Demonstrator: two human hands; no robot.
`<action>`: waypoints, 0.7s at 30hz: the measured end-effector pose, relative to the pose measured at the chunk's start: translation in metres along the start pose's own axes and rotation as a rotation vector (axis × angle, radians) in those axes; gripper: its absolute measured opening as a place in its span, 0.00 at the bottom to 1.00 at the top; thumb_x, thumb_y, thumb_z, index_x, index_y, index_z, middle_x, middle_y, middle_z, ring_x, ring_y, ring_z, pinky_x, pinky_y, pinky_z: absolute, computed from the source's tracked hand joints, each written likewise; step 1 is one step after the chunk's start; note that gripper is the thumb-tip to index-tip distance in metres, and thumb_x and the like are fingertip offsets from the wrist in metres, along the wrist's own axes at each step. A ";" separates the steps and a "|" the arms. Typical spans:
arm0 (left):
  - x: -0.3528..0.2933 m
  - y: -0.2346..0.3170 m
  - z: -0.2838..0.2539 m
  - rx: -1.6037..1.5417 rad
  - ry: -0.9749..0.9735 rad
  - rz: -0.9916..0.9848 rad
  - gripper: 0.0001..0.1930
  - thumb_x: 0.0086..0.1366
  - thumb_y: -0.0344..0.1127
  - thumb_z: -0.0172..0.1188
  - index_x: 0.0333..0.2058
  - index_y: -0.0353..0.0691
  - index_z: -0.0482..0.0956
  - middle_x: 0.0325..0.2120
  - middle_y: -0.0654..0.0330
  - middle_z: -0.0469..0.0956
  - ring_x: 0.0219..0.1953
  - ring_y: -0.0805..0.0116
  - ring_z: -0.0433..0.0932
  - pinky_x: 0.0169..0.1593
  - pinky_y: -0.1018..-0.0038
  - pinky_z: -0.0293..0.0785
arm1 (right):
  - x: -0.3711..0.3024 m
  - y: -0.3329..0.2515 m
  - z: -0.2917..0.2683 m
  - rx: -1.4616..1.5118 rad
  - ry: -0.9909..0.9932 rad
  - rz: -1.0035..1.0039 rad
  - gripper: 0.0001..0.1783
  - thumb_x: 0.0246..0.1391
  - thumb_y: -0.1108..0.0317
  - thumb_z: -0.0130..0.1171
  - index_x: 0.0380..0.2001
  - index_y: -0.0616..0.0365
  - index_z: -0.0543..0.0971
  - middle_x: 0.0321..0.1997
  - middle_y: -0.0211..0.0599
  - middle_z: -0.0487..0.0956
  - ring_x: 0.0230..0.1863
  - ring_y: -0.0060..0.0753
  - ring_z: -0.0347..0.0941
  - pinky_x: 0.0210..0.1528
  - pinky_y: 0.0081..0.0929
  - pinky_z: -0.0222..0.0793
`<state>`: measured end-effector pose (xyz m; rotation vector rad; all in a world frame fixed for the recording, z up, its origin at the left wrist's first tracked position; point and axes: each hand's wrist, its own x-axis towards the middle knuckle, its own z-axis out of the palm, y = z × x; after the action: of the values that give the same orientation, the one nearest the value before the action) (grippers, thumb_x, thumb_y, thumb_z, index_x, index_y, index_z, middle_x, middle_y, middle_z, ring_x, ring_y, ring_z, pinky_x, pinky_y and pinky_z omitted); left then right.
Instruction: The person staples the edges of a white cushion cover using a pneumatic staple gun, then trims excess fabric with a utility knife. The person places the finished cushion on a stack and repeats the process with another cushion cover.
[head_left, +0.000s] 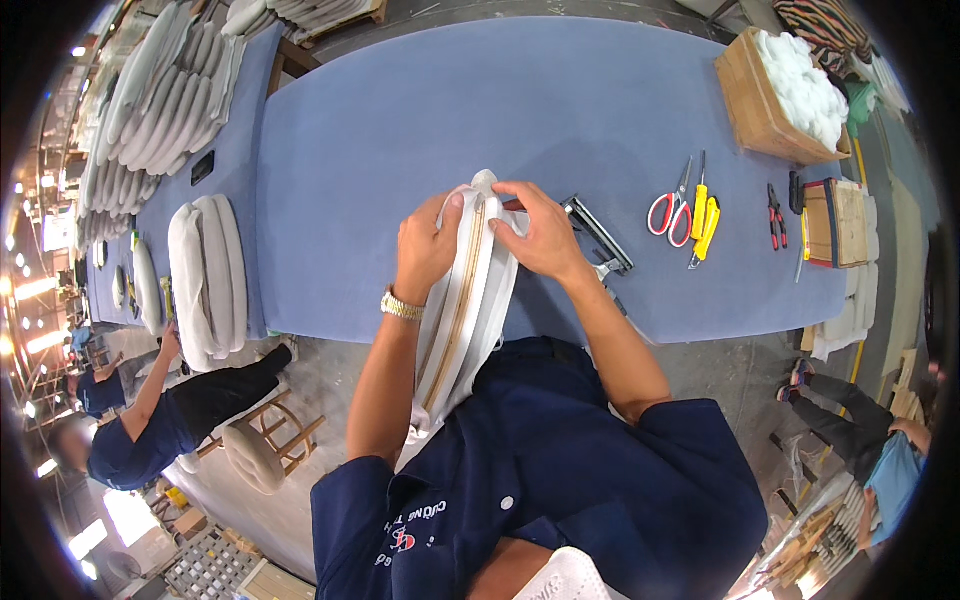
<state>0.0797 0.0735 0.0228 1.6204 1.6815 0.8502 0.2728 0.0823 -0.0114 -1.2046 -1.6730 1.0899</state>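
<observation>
A pale grey-white padded cushion (486, 300) stands on its edge against my body, its far end over the blue table. A tan strip (459, 300), zipper-like, runs along its open-looking side. My left hand (430, 240) is closed on the left side of the far end, thumb on top, with a metal watch on the wrist. On the right side of the same end, my right hand (545, 232) pinches the fabric with thumb and fingers. Just right of that hand lies a staple gun (600, 237), partly hidden by the forearm.
The blue table (400, 110) bears red-handled scissors (671, 215), a yellow screwdriver (701, 205), a yellow cutter (706, 235), pliers (776, 215) and a carton of white stuffing (745, 95). Stacked cushions (165, 95) and more cushions (208, 275) sit left. Other people (150, 425) work nearby.
</observation>
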 end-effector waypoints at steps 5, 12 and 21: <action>0.004 -0.028 0.019 -0.242 0.013 -0.214 0.21 0.77 0.46 0.53 0.47 0.33 0.85 0.30 0.57 0.84 0.32 0.72 0.77 0.39 0.72 0.74 | -0.005 -0.004 0.004 -0.005 0.080 0.003 0.28 0.53 0.67 0.68 0.58 0.57 0.76 0.55 0.45 0.80 0.50 0.45 0.82 0.53 0.39 0.77; -0.006 -0.027 0.036 -0.441 0.036 -0.131 0.22 0.80 0.46 0.50 0.51 0.34 0.85 0.39 0.62 0.84 0.39 0.78 0.78 0.44 0.78 0.76 | -0.001 -0.001 0.008 -0.063 0.188 -0.021 0.21 0.53 0.66 0.68 0.51 0.56 0.79 0.53 0.42 0.80 0.48 0.48 0.81 0.49 0.38 0.77; -0.004 0.028 0.035 -0.407 0.083 -0.147 0.22 0.80 0.46 0.49 0.50 0.33 0.85 0.32 0.62 0.83 0.35 0.77 0.74 0.41 0.73 0.74 | 0.008 0.005 0.015 -0.055 0.398 -0.091 0.07 0.57 0.66 0.68 0.37 0.55 0.85 0.46 0.37 0.82 0.38 0.40 0.82 0.38 0.34 0.77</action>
<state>0.1245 0.0711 0.0249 1.1876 1.5373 1.1124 0.2583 0.0878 -0.0204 -1.2715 -1.4389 0.6966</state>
